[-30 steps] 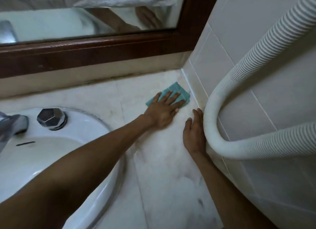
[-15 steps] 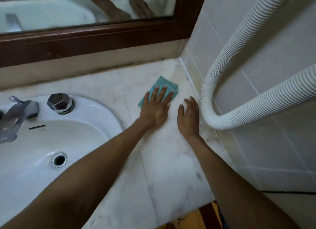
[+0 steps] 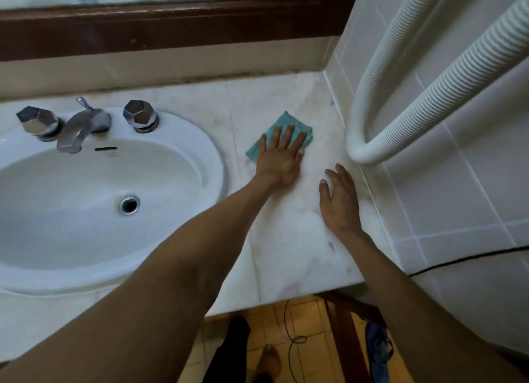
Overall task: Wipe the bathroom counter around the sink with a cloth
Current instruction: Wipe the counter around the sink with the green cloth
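Observation:
A folded teal cloth (image 3: 286, 121) lies on the pale marble counter (image 3: 297, 251), right of the white oval sink (image 3: 183, 131). My left hand (image 3: 279, 158) presses flat on the cloth, fingers spread, covering its near half. My right hand (image 3: 340, 199) rests flat on the bare counter near the tiled side wall, fingers apart, holding nothing. It is a short way right of the cloth and nearer to me.
A chrome tap (image 3: 81, 128) with two faceted knobs (image 3: 140, 116) stands behind the sink. A white ribbed hose (image 3: 372, 142) loops down against the tiled wall (image 3: 446, 165). A dark wooden mirror frame (image 3: 171, 25) runs along the back. Below the counter's front edge are an orange floor and a foot (image 3: 269, 359).
My left hand has slid the cloth away from the corner, toward the sink and toward me. My right hand has drawn back along the wall. The view has tilted down, showing more sink and floor.

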Available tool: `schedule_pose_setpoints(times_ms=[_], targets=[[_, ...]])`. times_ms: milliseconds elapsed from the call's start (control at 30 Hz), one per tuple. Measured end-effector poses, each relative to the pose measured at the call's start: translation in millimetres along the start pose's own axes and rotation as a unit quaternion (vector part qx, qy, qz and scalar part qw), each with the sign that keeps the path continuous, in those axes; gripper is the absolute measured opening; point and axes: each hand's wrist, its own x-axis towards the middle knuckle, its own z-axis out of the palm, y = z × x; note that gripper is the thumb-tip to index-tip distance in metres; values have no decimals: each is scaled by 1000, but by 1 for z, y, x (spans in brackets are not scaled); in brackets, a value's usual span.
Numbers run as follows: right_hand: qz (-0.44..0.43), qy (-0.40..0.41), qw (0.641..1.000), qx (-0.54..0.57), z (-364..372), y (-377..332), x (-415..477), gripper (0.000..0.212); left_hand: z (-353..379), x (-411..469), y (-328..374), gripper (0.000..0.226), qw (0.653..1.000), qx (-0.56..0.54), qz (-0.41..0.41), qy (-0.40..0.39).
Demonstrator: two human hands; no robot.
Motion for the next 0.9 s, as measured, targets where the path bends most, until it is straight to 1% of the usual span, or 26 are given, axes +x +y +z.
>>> schedule_pose_setpoints(times_ms=[133,333,467,567,633,700,767,900], targets=[[-3,-22,1000,-10,-10,7,-37,43,19,-73,8,54,1000,-11,22,11],[-9,-71,997,-41,-18,-8,-87,46,31,-202,7,53,1000,-11,23,-2],[-40,-117,988,-90,-18,-22,-113,50,30,-264,-15,52,1000,3,21,-6],[-62,-145,977,-143,-10,-35,-130,53,29,-303,-37,52,1000,4,5,-6],[-70,-158,972,-157,-2,-48,-138,54,29,-322,-50,52,1000,12,-6,-5],[-83,-177,971,-139,5,-66,-144,53,27,-336,-64,52,1000,14,-15,-8],[-106,-200,969,-98,14,-90,-149,52,24,-350,-77,52,1000,15,-20,-11],[-192,-182,963,-49,38,-152,-155,49,16,-386,-110,51,999,9,-36,1]])
